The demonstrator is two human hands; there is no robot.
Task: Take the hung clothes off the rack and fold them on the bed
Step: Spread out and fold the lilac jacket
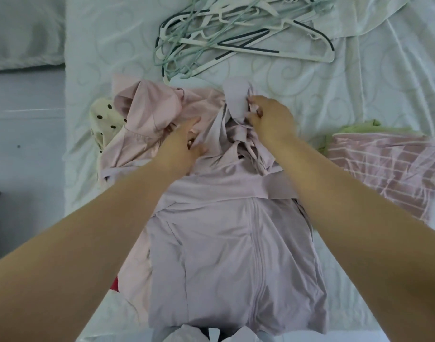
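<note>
On lilac jacket (236, 255): left hand (183, 141), right hand (270, 117)

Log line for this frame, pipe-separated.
stage: folding | lilac jacket: lying on bed | right hand: pinches its far end | left hand: on jacket, grip unclear | hangers: piled beyond

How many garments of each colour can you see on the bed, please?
lilac jacket: 1
plain pink garment: 1
striped pink garment: 1
cream dotted garment: 1
green garment: 1
Total: 5 clearly visible; a red scrap under the pile is too hidden to count.
</note>
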